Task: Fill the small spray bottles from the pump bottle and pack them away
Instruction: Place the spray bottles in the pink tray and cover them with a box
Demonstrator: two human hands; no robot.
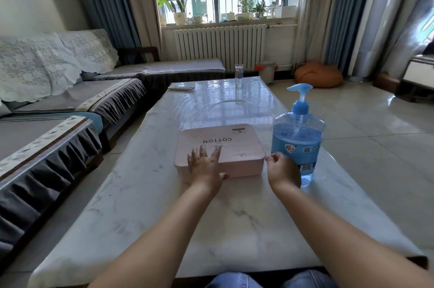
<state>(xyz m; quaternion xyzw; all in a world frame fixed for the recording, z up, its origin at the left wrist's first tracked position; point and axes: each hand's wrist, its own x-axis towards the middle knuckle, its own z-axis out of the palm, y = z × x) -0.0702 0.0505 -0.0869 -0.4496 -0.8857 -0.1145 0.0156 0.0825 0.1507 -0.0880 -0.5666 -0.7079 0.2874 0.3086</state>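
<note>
Pink box: left hand fingers spread flat on lid.

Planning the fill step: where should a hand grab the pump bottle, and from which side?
Grip the narrow blue collar below the pump head, or wrap the wide body from the right. The pump bottle stands upright, its spout points left, and the pink box crowds its left side.

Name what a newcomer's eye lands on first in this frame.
Probably the pump bottle, big, clear and part full of blue liquid, standing near the right edge of the marble table. Next, the closed pink box printed COTTON at the table's middle: the left hand lies flat on its lid and the right hand, fingers curled, is at its right corner. No small spray bottles are visible.
</note>
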